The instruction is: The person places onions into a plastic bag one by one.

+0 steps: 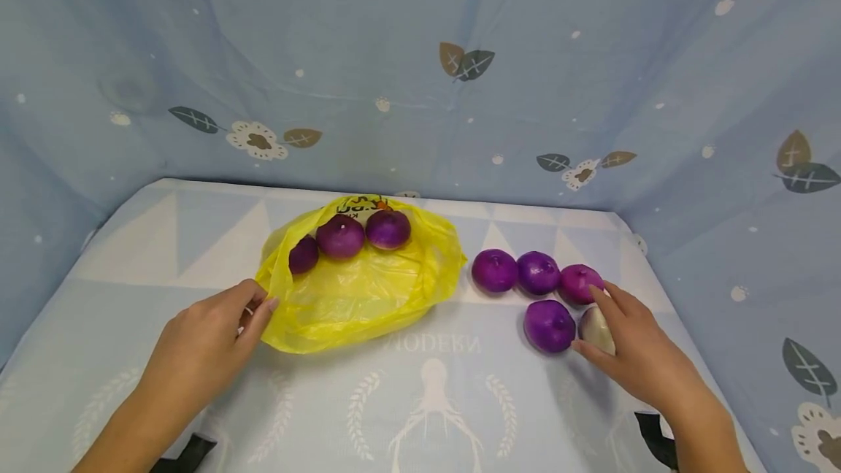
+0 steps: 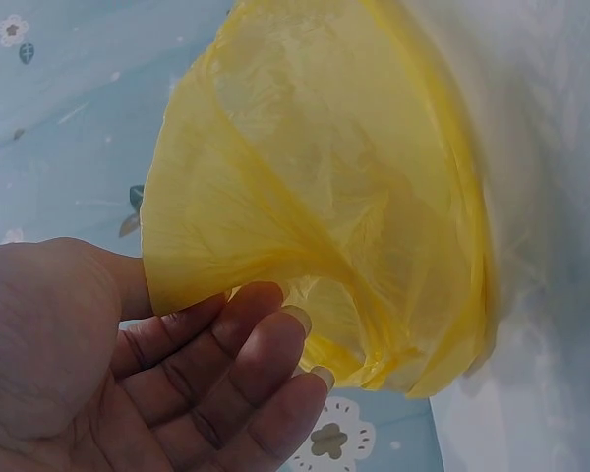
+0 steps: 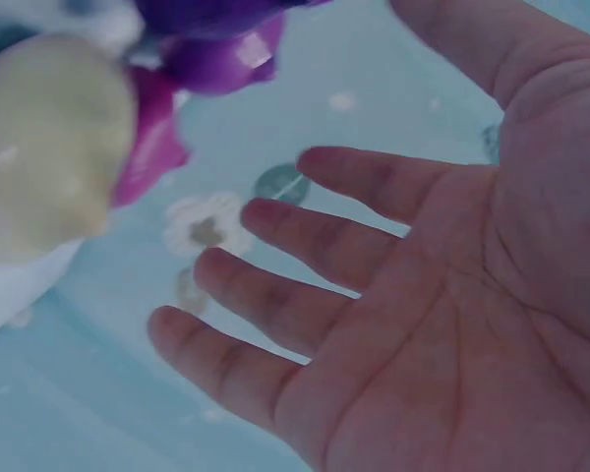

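My left hand (image 1: 210, 331) pinches the near left rim of a yellow plastic bag (image 1: 355, 312), thumb on one side and fingers curled on the other; the left wrist view shows the bag's edge (image 2: 216, 246) between them. The bag lies with its mouth spread wide, and 3 purple onions (image 1: 340, 236) sit inside against its far side. To the right, several purple onions (image 1: 494, 271) are grouped on the table. My right hand (image 1: 634, 341) is over a pale onion (image 1: 594, 328), partly hiding it. In the right wrist view its fingers (image 3: 275, 300) are straight and spread, apart from the pale onion (image 3: 49, 147).
A table with a pale patterned cloth (image 1: 434, 414) bears everything. Blue printed fabric (image 1: 394, 42) hangs behind it and along both sides. Black straps (image 1: 190, 451) show near both wrists.
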`<state>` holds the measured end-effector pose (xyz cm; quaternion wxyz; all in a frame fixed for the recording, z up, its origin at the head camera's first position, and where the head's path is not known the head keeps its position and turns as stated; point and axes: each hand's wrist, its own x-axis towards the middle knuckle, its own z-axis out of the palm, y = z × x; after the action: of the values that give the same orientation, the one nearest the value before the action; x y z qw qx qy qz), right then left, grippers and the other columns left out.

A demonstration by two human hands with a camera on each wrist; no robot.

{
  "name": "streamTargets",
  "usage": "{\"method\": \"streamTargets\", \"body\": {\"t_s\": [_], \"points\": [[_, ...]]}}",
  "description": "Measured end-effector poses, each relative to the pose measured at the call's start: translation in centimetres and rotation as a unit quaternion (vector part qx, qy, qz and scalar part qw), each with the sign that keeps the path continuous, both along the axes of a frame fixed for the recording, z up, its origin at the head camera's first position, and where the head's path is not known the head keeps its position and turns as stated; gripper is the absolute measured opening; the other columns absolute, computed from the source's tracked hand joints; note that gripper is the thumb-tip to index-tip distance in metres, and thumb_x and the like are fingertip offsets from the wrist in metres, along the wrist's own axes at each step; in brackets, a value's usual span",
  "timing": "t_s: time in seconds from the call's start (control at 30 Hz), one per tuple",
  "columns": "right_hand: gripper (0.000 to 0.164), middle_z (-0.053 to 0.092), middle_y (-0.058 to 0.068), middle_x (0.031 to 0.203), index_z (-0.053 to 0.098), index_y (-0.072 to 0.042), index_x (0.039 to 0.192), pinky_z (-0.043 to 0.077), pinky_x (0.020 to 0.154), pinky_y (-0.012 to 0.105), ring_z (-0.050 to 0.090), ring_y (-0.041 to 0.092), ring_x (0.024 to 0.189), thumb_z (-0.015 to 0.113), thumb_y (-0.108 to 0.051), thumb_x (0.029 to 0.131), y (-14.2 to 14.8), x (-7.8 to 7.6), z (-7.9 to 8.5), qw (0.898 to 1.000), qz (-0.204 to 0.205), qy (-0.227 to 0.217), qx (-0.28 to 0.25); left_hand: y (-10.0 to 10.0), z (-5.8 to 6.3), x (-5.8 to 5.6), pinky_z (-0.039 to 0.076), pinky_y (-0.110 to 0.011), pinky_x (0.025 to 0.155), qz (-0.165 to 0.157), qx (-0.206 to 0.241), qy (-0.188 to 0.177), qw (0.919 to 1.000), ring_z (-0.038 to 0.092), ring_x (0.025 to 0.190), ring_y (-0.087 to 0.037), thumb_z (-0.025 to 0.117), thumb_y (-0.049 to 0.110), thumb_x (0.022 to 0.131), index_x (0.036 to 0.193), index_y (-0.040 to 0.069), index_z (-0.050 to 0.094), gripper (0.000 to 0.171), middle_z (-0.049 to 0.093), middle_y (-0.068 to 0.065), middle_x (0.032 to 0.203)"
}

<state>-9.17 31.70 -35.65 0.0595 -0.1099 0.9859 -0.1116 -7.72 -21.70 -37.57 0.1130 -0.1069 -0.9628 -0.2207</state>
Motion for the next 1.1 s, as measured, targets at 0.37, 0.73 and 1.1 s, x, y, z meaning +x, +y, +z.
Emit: {"method": "streamTargets", "body": {"t_s": [0.37,0.73,1.1], "points": [[0.102,0.029,0.041,0.153,0.021,0.009,0.159,0.036,0.099,0.078,0.038,0.066,0.131,0.083,-0.031,0.089,3.0,-0.5,-3.0,0.997,-0.057,-0.052,-0.013,-0.2,-0.2,0.1,0.035,-0.03,0.051,0.008,-0.005,0.02,0.9998,0.042,0.057,-0.008,0.074,0.018,0.099,0.093,0.016,0.061,0.015,0.051,0.011,0.07],[0.082,0.038,0.037,0.148,0.03,0.012,0.154,0.038,0.101,0.073,0.043,0.058,0.131,0.076,-0.022,0.096,4.2,0.5,-5.6,0.997,-0.049,0.001,-0.051,-0.2,-0.2,-0.1,0.038,-0.031,0.052,0.008,-0.004,0.009,0.9999,0.046,0.059,-0.008,0.074,0.019,0.099,0.094,0.016,0.062,0.013,0.054,0.011,0.071],[0.082,0.043,0.038,0.146,0.034,0.01,0.154,0.04,0.098,0.074,0.046,0.059,0.129,0.078,-0.027,0.096,4.4,0.5,-5.8,0.995,-0.085,0.003,-0.045,-0.1,-0.1,-0.1,0.038,-0.032,0.053,0.009,-0.002,0.008,0.9999,0.047,0.06,-0.008,0.074,0.018,0.099,0.094,0.015,0.062,0.012,0.055,0.01,0.071]]}}
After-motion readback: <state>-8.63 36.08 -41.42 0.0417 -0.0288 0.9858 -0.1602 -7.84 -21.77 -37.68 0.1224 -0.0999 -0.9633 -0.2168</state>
